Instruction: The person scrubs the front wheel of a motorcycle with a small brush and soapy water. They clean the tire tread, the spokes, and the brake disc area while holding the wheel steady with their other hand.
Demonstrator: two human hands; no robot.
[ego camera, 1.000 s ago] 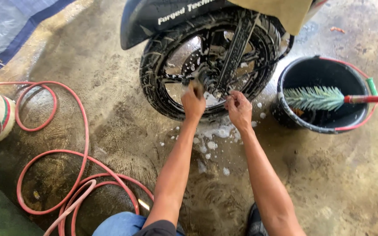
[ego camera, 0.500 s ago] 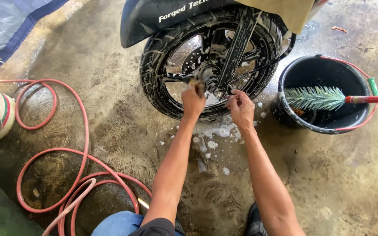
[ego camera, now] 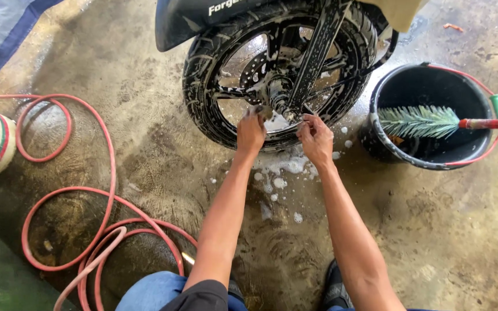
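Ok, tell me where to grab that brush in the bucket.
Take the brush by its red handle, coming from the right. The handle juts out over the black bucket's rim on that side, free and level, while the green bristled end lies inside.

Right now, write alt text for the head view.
Two bare hands, left hand and right hand, scrub a soapy black motorcycle wheel on wet concrete floor. A black bucket holding a green bristle brush sits right; a red coiled hose lies left.
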